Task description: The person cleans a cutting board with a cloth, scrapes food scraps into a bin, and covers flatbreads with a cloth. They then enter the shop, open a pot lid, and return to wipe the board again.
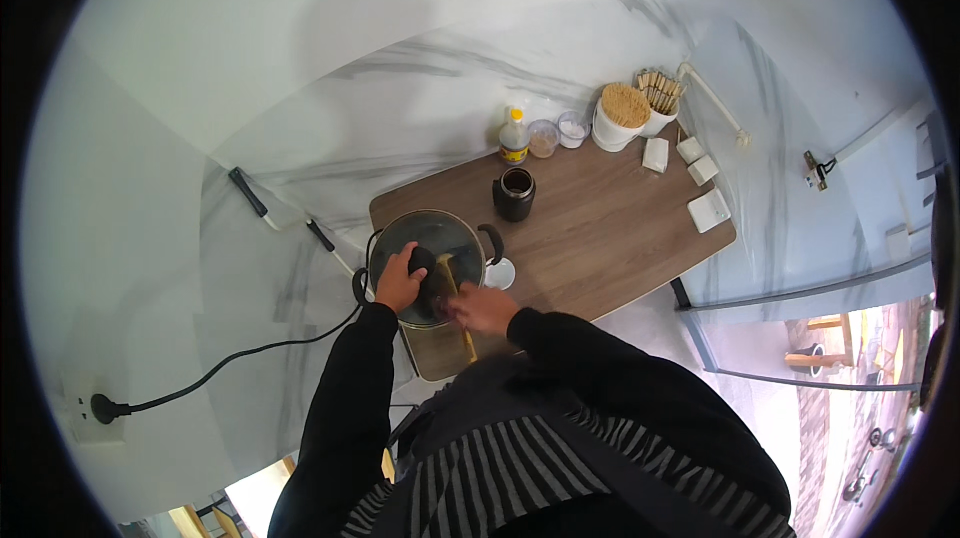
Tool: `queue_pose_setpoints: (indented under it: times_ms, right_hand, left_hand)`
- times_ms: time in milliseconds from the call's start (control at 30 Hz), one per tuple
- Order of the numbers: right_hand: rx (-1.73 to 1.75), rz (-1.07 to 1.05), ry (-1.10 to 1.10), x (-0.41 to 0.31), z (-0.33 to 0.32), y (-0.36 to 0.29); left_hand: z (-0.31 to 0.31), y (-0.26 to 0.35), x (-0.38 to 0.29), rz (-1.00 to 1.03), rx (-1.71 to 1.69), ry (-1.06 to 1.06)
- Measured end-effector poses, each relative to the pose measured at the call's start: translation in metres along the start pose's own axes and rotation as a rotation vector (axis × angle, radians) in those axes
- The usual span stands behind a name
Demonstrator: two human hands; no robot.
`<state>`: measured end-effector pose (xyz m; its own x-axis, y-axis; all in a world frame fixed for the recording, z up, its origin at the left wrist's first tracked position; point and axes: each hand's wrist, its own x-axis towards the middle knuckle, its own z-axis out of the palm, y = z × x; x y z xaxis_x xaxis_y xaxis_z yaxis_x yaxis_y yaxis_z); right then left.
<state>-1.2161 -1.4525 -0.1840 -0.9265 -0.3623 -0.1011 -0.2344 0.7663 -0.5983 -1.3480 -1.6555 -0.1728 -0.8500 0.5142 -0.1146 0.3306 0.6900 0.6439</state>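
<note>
A round electric pot with a glass lid (405, 234) stands at the left end of a wooden-topped table (600, 238). My left hand (400, 281) grips the lid's black knob (421, 261). Over the pot's right front side is my right hand (484, 308), its fingers blurred and bent beside a yellowish stick-like utensil (469, 345); whether they hold it I cannot tell. A small white dish (499, 274) lies right of the pot, near its black side handle (493, 241). Behind it stands a black mug or flask (514, 195) with its top uncovered.
Along the wall stand a yellow-capped bottle (514, 139), two small tubs (544, 139) and white containers of wooden skewers (619, 121). White packets (655, 155) and a square white dish (709, 211) lie at the right. A black power cord (247, 352) runs to a wall socket.
</note>
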Motion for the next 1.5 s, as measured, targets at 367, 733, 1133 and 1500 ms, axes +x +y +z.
queue_pose_setpoints:
  times_ms: [367,733,1133,1500]
  right_hand:
    - [0.088,0.215,0.245,0.005,-0.032,0.04]
    - [0.091,0.208,0.262,0.01,-0.031,0.033]
    - [0.032,0.027,0.121,-0.018,-0.009,0.023]
    - [0.135,0.021,0.126,-0.038,-0.002,0.018]
  left_hand:
    - [0.002,-0.001,0.0,-0.005,-0.016,-0.01]
    - [0.0,0.002,0.0,-0.044,-0.054,-0.044]
    - [0.009,-0.009,0.004,-0.004,-0.118,0.002]
    - [0.007,-0.009,0.006,-0.06,-0.179,-0.047]
